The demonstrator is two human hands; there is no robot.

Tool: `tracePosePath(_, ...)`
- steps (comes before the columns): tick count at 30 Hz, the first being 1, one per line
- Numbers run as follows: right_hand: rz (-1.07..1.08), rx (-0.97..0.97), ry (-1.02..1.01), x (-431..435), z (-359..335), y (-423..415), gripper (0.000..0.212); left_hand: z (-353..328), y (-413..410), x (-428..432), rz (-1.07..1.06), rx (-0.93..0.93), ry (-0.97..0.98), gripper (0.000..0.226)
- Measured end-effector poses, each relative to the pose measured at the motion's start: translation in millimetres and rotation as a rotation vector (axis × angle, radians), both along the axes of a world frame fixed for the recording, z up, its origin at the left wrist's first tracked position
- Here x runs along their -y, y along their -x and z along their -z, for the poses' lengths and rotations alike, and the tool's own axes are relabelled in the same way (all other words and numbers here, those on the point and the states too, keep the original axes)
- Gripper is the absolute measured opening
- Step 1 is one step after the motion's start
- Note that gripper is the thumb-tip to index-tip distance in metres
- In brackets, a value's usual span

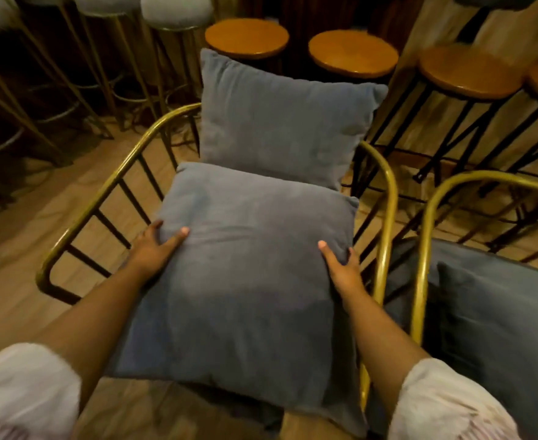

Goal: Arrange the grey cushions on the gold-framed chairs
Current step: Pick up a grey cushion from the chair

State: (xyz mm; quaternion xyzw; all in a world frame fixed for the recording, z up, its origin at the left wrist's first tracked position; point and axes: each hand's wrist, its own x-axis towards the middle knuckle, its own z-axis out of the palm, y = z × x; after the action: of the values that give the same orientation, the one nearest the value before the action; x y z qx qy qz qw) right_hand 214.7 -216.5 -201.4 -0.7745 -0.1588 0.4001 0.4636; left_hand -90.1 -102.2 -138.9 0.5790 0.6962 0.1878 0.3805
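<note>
Wooden stools (353,52) stand behind the gold-framed chair (102,198).

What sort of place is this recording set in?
Probably a bar or café lounge: wooden stools and padded gold-legged bar stools stand in rows behind gold-framed chairs with grey cushions.

It looks like a bar or café. Many tall stools (469,74) with round wooden tops stand close together, more with soft grey tops (175,9), beside gold chairs (109,182) on a wood floor (13,230).
</note>
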Motion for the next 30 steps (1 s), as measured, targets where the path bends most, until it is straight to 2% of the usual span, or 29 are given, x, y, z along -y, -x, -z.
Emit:
tracePosePath(3,0.087,-0.167,0.008,-2,11,-8,0.098,17,26,-14,-0.040,0.265,0.153,0.067)
tracePosePath(6,0.060,-0.212,0.002,-5,7,-7,0.099,36,46,-20,-0.104,0.390,0.254,0.085)
tracePosePath(11,0.071,-0.135,-0.108,1,-33,-2,0.073,3,27,-6,-0.267,0.377,0.106,0.083)
tracePosePath(15,0.114,-0.123,-0.196,18,-75,-5,0.075,-44,19,6,-0.267,0.441,0.007,0.082)
tracePosePath(18,0.148,-0.092,-0.273,35,-112,-15,0.084,-86,4,18,-0.176,0.464,-0.066,0.073)
tracePosePath(20,0.180,-0.052,-0.339,52,-135,-31,0.083,-109,-12,26,-0.069,0.481,-0.115,0.068)
tracePosePath(23,0.236,-0.007,-0.409,81,-161,-67,0.078,-127,-50,34,0.025,0.536,-0.135,0.087)
tracePosePath(25,0.271,0.023,-0.465,104,-173,-97,0.076,-136,-86,44,0.039,0.543,-0.143,0.084)
tracePosePath(27,0.275,0.068,-0.535,128,-181,-131,0.065,-144,-126,56,0.049,0.541,-0.166,0.082)
tracePosePath(30,0.320,0.095,-0.570,169,-190,-191,0.066,-157,-195,73,0.175,0.545,-0.152,0.106)
